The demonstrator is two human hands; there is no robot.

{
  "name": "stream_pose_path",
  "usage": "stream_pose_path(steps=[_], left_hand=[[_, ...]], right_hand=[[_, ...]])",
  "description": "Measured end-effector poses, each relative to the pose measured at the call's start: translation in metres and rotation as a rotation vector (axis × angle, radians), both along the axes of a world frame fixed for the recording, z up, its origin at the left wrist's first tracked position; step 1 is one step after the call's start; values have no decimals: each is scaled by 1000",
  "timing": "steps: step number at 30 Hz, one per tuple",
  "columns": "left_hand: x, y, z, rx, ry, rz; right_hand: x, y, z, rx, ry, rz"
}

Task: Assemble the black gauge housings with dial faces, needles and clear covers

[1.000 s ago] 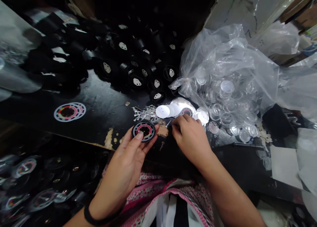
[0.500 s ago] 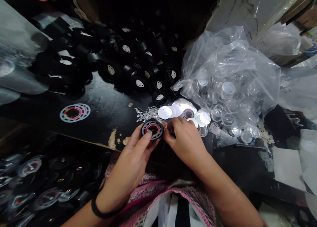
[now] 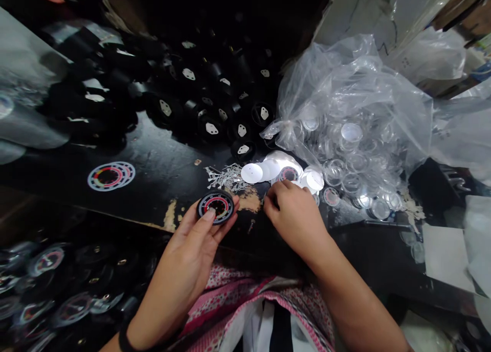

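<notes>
My left hand [image 3: 194, 247] grips a round black gauge [image 3: 220, 201] with a printed red, white and black dial facing up, its thumb lying on the dial. To the right, my right hand [image 3: 293, 211] rests low over the table with its fingers curled together, and whatever is in them is hidden. Just beyond that hand lie white discs [image 3: 252, 173] and a printed dial disc [image 3: 288, 174]. A heap of small white pointers [image 3: 225, 177] sits between the hands, a little farther back.
Two overlapping dial discs [image 3: 109, 176] lie at the left. Many black housings [image 3: 210, 128] with pale plates crowd the back. A clear plastic bag [image 3: 345, 86] spills clear round covers [image 3: 351, 162] at the right. Finished-looking gauges [image 3: 49, 260] fill the lower left, below the table edge.
My left hand has moved left and slightly nearer with the gauge, away from my right hand. My right hand has shifted slightly right, and its fingers stay curled.
</notes>
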State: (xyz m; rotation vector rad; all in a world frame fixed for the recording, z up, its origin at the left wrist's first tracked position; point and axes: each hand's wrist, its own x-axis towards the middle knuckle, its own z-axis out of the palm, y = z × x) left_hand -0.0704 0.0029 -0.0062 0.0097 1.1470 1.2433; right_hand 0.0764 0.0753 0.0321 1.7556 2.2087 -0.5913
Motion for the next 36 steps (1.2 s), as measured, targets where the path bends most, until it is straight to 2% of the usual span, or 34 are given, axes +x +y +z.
stream_pose_path(steps=[5,10,12,18,22,28,36], left_hand=[[0,-1,-2,9,-10,-26],[-2,-1,-1,-2,-26,-17],[-2,-1,-1,3,-26,-14],[0,0,-2,20,-18,-37],[1,-2,1,16,-27,-46],[5,3,9,6,-42,-46],[13,6,19,-38,-69,-93]], right_hand=[[-5,-7,-2,22,24,104],[8,-5,5,-18,66,-33],[10,-6,7,-40,57,-38],[-9,-13,-4,27,-18,76],[-15,-10,-9,48,-8,89],[-8,-10,3,8,201,33],[15,-26,14,196,291,47]])
